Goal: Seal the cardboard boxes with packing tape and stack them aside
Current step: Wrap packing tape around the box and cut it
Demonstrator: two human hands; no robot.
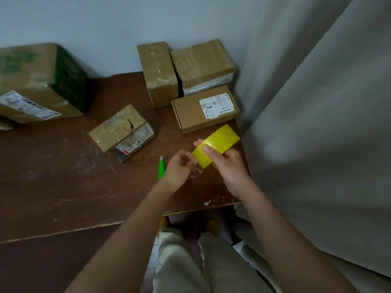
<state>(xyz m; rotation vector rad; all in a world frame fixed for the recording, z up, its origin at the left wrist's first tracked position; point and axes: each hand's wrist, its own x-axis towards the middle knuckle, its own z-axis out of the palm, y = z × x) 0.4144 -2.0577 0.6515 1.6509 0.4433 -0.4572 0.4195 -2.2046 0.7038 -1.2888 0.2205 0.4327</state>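
Observation:
My right hand grips a yellow roll of packing tape above the right end of the brown table. My left hand pinches the clear loose end of the tape just left of the roll. A small torn cardboard box lies tilted in the middle of the table. A flat box with a white label sits right behind the roll. Two taller boxes stand against the wall behind it.
A green utility knife lies on the table beside my left hand. A large box with a green side stands at the back left. A grey curtain hangs along the table's right edge. My legs show below the front edge.

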